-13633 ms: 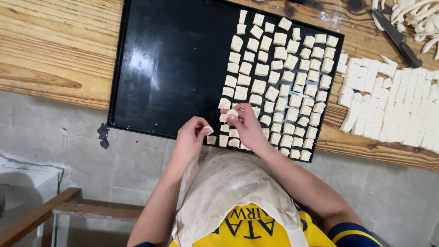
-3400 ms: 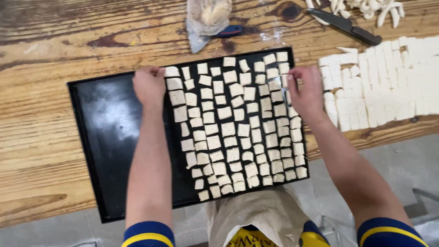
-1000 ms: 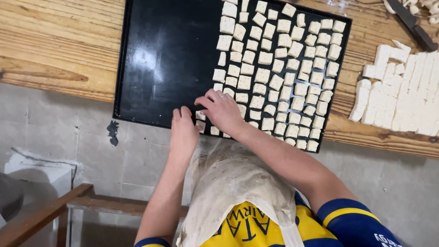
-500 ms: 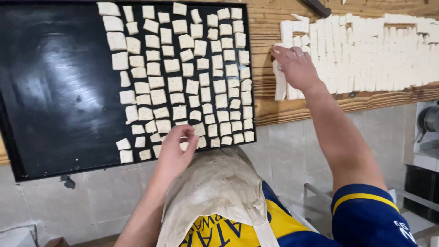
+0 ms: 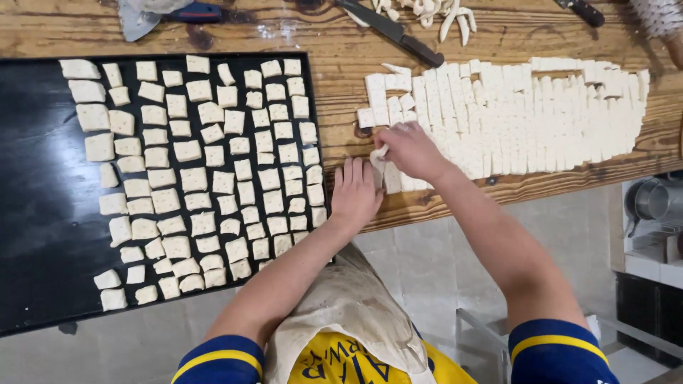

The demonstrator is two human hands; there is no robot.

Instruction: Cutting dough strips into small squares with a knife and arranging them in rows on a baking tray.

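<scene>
Right hand (image 5: 411,148) has swung off the black tray (image 5: 43,235), fingers now pinching a dough square (image 5: 379,152); left hand (image 5: 356,192) lies flat, fingers spread.

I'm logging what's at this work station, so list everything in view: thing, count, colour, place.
Tray: one, black, left on the table, its near edge over the table's front.
Dough squares on tray: many, pale cream, in loose rows on its right part.
Cut dough sheet: one block scored into many small pieces, pale cream, right on the table.
Dough strips: a few, pale, top edge.
Knife: one, dark, top centre.
Second knife: one, dark handle, top right.
Wooden table: one, brown.
Apron: one, beige, bottom centre.
Left hand: flat on the table beside the tray.
Right hand: pinching a dough piece at the sheet's left end.
</scene>
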